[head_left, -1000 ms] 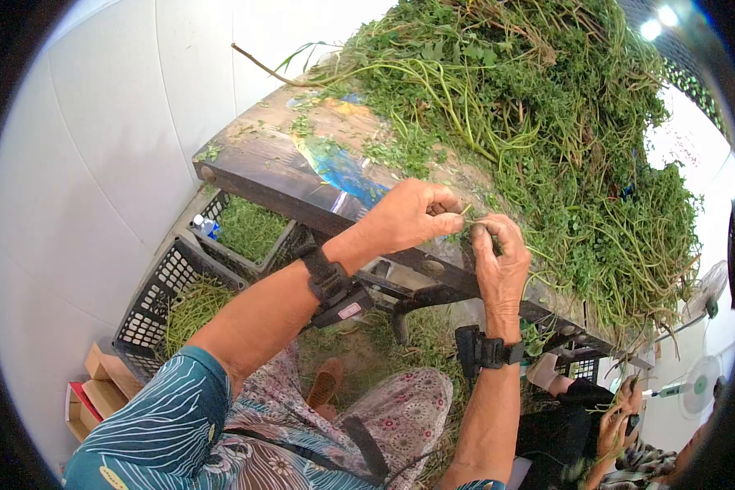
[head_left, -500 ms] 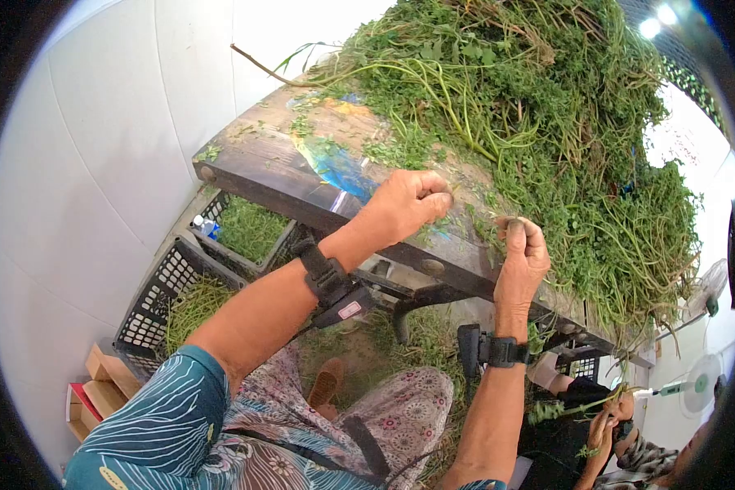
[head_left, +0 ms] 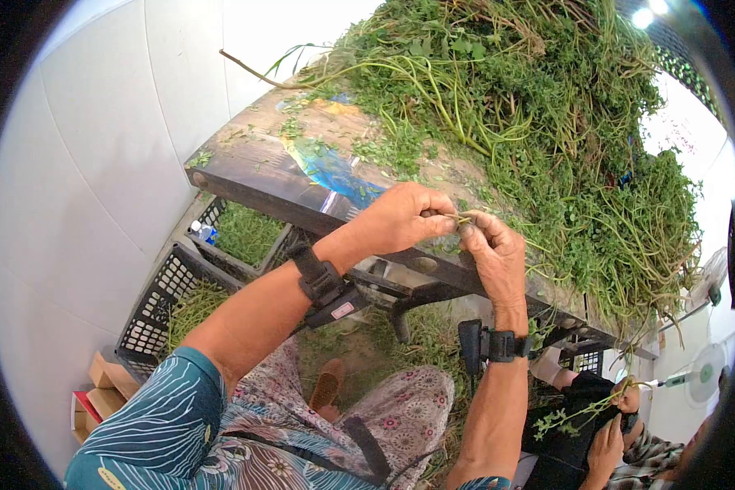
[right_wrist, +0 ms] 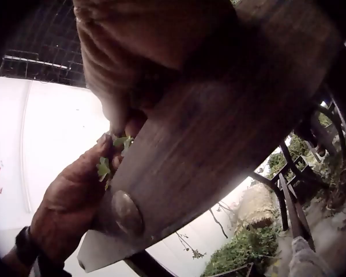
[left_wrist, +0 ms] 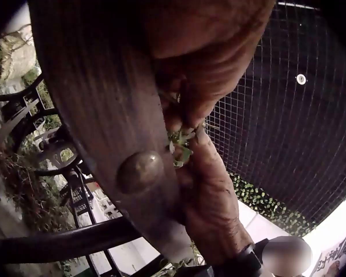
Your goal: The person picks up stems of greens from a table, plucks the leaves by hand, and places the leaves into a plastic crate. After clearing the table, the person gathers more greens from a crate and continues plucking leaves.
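Over the table's near edge, my left hand [head_left: 404, 216] and right hand [head_left: 500, 253] meet at the fingertips. Between thumb and curled fingers, the left pinches a short green stem [head_left: 464, 219]. The right pinches at the same stem from the other side. Small green leaves [left_wrist: 181, 151] show between the two hands in the left wrist view, and the leafy sprig [right_wrist: 105, 166] also appears in the right wrist view. Fingers partly hide the stem. Just beyond the hands, a large heap of leafy green stems [head_left: 531, 106] covers much of the wooden table [head_left: 245, 155].
Below the table's left end stand a black crate [head_left: 151, 314] with cut stems and another crate [head_left: 261, 260] of greens, a bottle [head_left: 204, 232] beside it. Loose leaves lie on the tabletop. At lower right another person's hands [head_left: 608, 441] hold a leafy stem. A fan [head_left: 705, 374] stands behind.
Half a second ago my hands were apart; now the fingertips are together again at a stem, the right hand having moved left. The other person's leafy stem has shifted. The view has tilted slightly.
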Demonstrator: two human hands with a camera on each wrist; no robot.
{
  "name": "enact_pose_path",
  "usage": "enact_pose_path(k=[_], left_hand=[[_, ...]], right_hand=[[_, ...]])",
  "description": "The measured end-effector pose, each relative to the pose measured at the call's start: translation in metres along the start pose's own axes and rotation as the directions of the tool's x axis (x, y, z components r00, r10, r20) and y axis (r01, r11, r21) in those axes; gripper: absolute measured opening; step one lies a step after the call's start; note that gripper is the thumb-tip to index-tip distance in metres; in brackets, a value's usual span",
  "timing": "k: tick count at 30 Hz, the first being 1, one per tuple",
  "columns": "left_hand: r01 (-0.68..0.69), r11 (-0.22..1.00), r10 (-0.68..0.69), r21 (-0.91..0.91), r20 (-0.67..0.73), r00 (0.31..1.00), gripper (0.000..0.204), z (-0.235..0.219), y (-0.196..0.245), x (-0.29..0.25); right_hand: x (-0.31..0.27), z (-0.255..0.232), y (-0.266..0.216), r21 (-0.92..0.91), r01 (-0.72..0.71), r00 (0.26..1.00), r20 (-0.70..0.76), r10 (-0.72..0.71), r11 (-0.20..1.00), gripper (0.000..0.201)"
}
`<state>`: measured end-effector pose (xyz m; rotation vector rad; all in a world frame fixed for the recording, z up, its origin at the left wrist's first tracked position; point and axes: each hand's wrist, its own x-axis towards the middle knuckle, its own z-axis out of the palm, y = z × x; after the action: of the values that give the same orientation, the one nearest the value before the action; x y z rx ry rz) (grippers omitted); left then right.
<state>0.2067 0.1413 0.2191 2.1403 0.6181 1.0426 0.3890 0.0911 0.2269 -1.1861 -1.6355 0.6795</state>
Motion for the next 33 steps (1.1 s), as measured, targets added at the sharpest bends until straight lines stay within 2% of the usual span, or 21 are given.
enact_pose_path(k=[4, 7, 11, 20, 22, 23, 25, 26, 29, 33], left_hand=[[0.004, 1.000, -0.003, 0.031, -0.005, 1.000, 0.017, -0.001, 0.003, 0.000], [-0.011, 1.000, 0.011, 0.011, 0.012, 1.000, 0.016, -0.002, 0.002, 0.000], [-0.046, 0.998, 0.047, -0.032, 0.010, 0.999, 0.015, 0.000, -0.004, 0.000], [-0.042, 0.999, 0.041, 0.027, 0.057, 0.998, 0.018, -0.001, -0.002, 0.002], [-0.107, 0.993, 0.111, -0.051, 0.084, 0.990, 0.018, -0.003, -0.002, 0.001], [-0.138, 0.986, 0.147, -0.090, 0.095, 0.985, 0.019, -0.004, -0.001, 0.001], [-0.114, 0.985, 0.127, -0.127, 0.099, 0.987, 0.020, -0.006, 0.005, -0.005], [-0.099, 0.985, 0.114, -0.144, 0.101, 0.988, 0.021, -0.007, 0.006, -0.007], [-0.022, 0.939, 0.028, -0.344, 0.011, 1.000, 0.023, -0.003, -0.006, -0.004], [0.078, 0.892, -0.084, -0.445, 0.007, 0.996, 0.024, -0.005, 0.004, -0.007]], right_hand=[[0.001, 0.002, -0.002, -0.103, 0.056, 0.996, -0.070, -0.064, 0.993, 0.019], [0.001, 0.001, -0.003, -0.087, -0.042, 0.995, -0.089, 0.035, 0.995, 0.018], [0.002, 0.004, -0.002, -0.150, -0.015, 0.991, -0.137, -0.005, 0.988, 0.018], [0.004, 0.005, 0.004, -0.190, -0.041, 0.983, -0.183, 0.006, 0.981, 0.018], [0.004, 0.004, 0.008, -0.215, -0.037, 0.980, -0.198, -0.006, 0.976, 0.017], [0.006, 0.000, 0.013, -0.037, -0.071, 0.954, -0.293, 0.057, 0.997, 0.016], [0.010, -0.012, 0.015, 0.322, -0.076, 0.872, -0.438, 0.220, 0.944, 0.015], [0.009, -0.013, 0.016, 0.360, -0.058, 0.872, -0.435, 0.223, 0.931, 0.013], [0.005, -0.006, 0.011, 0.297, 0.022, 0.929, -0.359, 0.090, 0.955, 0.012], [0.004, -0.007, 0.010, 0.312, 0.057, 0.922, -0.382, 0.070, 0.949, 0.014]])
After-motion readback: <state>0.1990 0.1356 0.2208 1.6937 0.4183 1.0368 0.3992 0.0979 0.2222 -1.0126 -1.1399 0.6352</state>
